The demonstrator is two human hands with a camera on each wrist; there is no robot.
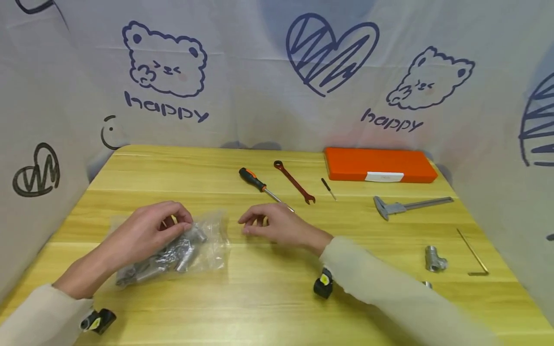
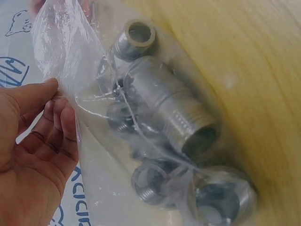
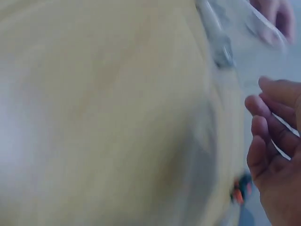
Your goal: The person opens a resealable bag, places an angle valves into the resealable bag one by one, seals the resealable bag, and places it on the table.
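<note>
In the head view, a clear plastic bag [image 1: 173,245] of metal pipe fittings [image 1: 182,252] is seen lying on the left part of the wooden table [image 1: 268,298]. Its upper edge is pinched by the curled fingers of the left hand [image 1: 149,230]. The right hand [image 1: 277,225] is rested on the table just right of the bag, its fingers loosely bent and holding nothing. A screwdriver [image 1: 259,184], a red wrench [image 1: 294,181], an orange case [image 1: 378,165] and a caliper [image 1: 407,206] are laid farther back.

In the left wrist view, the bag [image 2: 70,52] film is gripped between thumb and fingers [image 2: 56,117], and threaded fittings [image 2: 174,117] are seen inside.

In the right wrist view, which is blurred, the right hand [image 3: 277,141] is shown with fingers apart and empty.
</note>
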